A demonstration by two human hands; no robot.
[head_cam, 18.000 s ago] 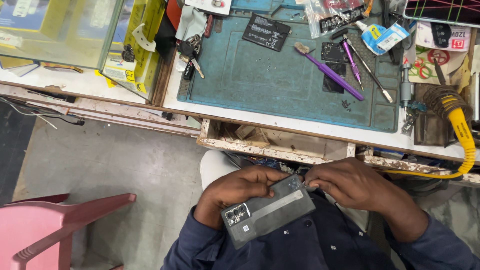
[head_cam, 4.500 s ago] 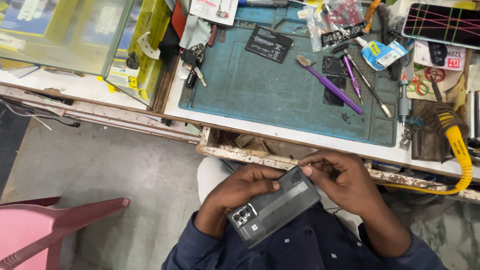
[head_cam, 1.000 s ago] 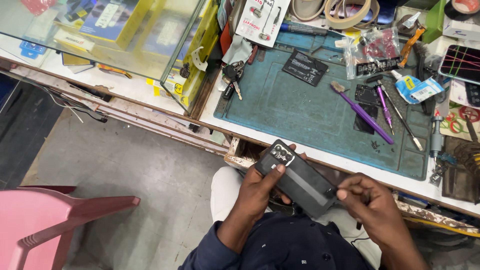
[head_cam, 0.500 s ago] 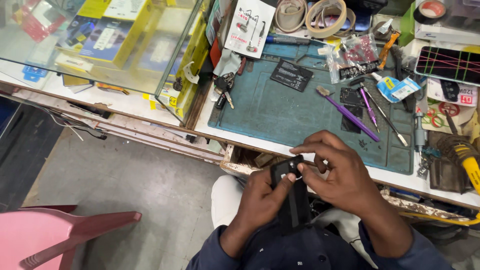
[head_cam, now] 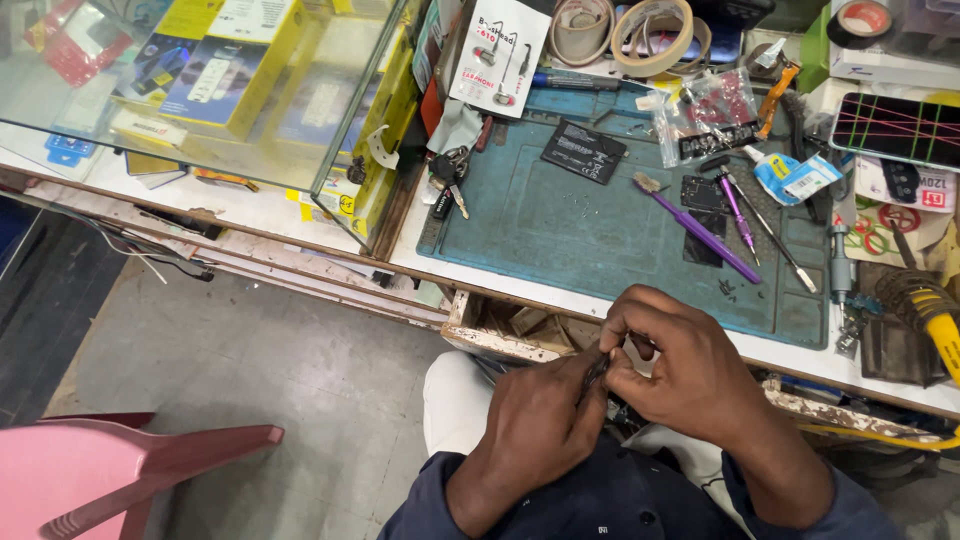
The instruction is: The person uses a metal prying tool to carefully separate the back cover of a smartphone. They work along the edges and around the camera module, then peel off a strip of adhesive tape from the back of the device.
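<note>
Both my hands meet just below the teal work mat: left hand and right hand pinch a thin dark phone edge-on, mostly hidden between them.

Mobile phone: dark, slim, seen edge-on, only a narrow strip visible. Held upright between both hands above the lap, just below the workbench's front edge; the rest is hidden.
</note>
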